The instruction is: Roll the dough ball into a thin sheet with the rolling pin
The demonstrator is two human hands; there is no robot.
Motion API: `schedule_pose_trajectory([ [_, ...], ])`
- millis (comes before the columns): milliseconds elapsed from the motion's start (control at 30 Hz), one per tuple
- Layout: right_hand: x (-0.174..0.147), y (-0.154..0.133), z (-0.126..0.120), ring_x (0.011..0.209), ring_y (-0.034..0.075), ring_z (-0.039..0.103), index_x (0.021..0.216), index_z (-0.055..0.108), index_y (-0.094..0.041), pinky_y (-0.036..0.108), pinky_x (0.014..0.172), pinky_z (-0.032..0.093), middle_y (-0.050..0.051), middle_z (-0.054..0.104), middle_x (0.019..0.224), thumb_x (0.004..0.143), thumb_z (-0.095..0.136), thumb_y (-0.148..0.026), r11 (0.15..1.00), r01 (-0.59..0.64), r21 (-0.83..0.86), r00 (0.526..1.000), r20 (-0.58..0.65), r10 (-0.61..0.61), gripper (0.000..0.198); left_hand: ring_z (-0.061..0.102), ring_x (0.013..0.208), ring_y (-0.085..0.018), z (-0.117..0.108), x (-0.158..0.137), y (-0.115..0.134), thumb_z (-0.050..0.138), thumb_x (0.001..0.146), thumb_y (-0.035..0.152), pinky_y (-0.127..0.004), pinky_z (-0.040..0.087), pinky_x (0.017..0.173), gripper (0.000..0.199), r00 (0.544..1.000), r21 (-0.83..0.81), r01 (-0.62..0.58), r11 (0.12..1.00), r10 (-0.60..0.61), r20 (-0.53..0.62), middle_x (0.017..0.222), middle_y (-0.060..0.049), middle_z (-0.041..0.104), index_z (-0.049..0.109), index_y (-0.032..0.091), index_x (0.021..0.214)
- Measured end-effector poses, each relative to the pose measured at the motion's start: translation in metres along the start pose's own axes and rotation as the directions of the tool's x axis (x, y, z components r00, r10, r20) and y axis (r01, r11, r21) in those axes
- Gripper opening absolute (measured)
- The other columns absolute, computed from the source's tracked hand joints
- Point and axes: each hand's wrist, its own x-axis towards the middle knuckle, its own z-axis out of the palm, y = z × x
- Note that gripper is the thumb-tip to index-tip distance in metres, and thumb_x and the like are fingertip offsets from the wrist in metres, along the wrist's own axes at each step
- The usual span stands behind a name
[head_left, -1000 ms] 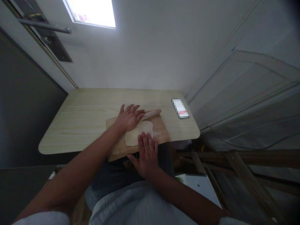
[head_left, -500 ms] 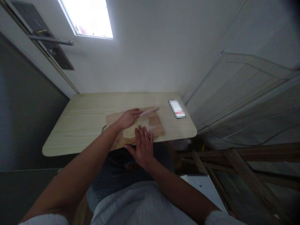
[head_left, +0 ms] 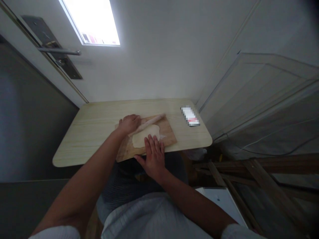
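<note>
I have my left hand (head_left: 129, 123) over the near end of the rolling pin (head_left: 152, 121); whether its fingers close around it, I can't tell. My right hand (head_left: 154, 159) is unclosed, fingers laid on the dough (head_left: 142, 137) just nearer than the pin. Beneath lies the board (head_left: 170, 133). The dough is already a flat sheet; I'd judge its uneven outline remains to be worked.

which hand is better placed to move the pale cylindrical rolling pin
Probably the left hand: it is at the pale cylindrical rolling pin, while the right hand rests on the near edge of the flat cream-coloured dough.
</note>
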Motion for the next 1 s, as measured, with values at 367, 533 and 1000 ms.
schedule_pose_trajectory([
  [367, 0.006, 0.009, -0.015, 0.151, 0.028, 0.028, 0.151, 0.041, -0.014, 0.052, 0.124, 0.012, 0.013, 0.043, 0.158, 0.098, 0.046, -0.055, 0.998, -0.025, 0.065, 1.0, 0.019, 0.024, 0.067, 0.036, 0.145, -0.036, 0.017, -0.034, 0.032, 0.011, 0.102, 0.052, -0.07, 0.023, 0.115, 0.066, 0.99, 0.123, 0.047, 0.991, -0.03, -0.138, 0.159, -0.012, 0.042, 0.037, 0.022, 0.155],
  [533, 0.006, 0.033, -0.018, 0.152, 0.031, 0.026, 0.153, 0.038, -0.012, 0.057, 0.123, 0.012, 0.016, 0.042, 0.157, 0.097, 0.047, -0.061, 1.0, -0.009, 0.002, 1.0, 0.008, 0.009, 0.075, 0.037, 0.145, -0.034, 0.018, -0.034, 0.029, 0.013, 0.103, 0.051, -0.07, 0.021, 0.116, 0.062, 0.983, 0.111, 0.045, 0.993, -0.024, -0.183, 0.157, -0.011, 0.045, 0.04, 0.027, 0.153],
  [1000, 0.001, 0.038, -0.012, 0.151, 0.032, 0.025, 0.155, 0.034, -0.011, 0.056, 0.123, 0.011, 0.016, 0.038, 0.159, 0.096, 0.044, -0.066, 0.999, 0.013, -0.046, 0.999, 0.041, -0.011, 0.082, 0.03, 0.148, -0.035, 0.02, -0.04, 0.033, 0.01, 0.103, 0.053, -0.068, 0.018, 0.118, 0.064, 0.986, 0.14, 0.007, 0.99, 0.017, -0.167, 0.16, -0.008, 0.04, 0.043, 0.029, 0.152],
])
